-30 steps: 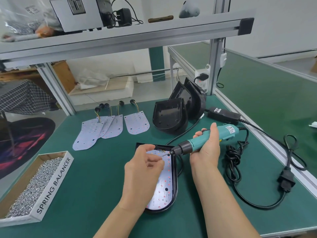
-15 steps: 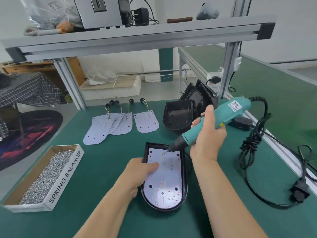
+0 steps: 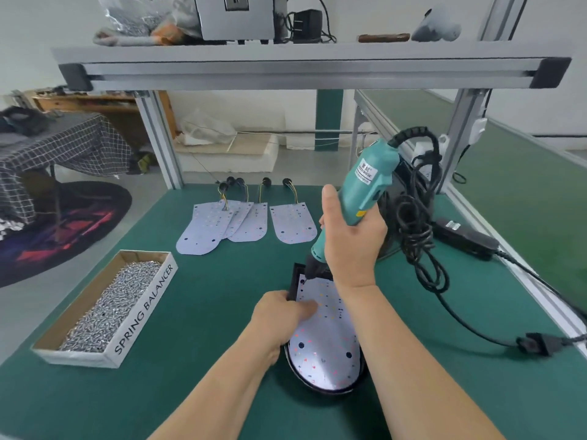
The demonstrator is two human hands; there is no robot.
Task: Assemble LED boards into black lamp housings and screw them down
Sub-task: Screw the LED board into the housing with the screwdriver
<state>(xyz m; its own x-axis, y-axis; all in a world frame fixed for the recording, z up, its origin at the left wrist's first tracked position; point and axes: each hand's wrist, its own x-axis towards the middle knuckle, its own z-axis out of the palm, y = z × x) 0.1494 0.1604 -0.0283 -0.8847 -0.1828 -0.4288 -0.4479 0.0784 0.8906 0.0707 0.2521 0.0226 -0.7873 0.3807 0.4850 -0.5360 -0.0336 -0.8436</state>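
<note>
**Bright, flat light, fisheye bending at the edges**

It's all pretty bright and even, and I can't pick out one hard source. The pale wall at the back is nearly washed out. Shadows are soft, just a faint dark patch on the green mat [image 3: 203,312] under the black lamp housing [image 3: 320,389] and the forearms. The LED board [image 3: 330,338] has a white sheen at its near end that swallows the print there. The wide lens bows the shelf beam [image 3: 311,69] and tips the uprights outward. Detail is a bit mushy overall: the electric screwdriver [image 3: 365,185] label is barely readable, though the cardboard box [image 3: 144,308] lettering is fine.
</note>
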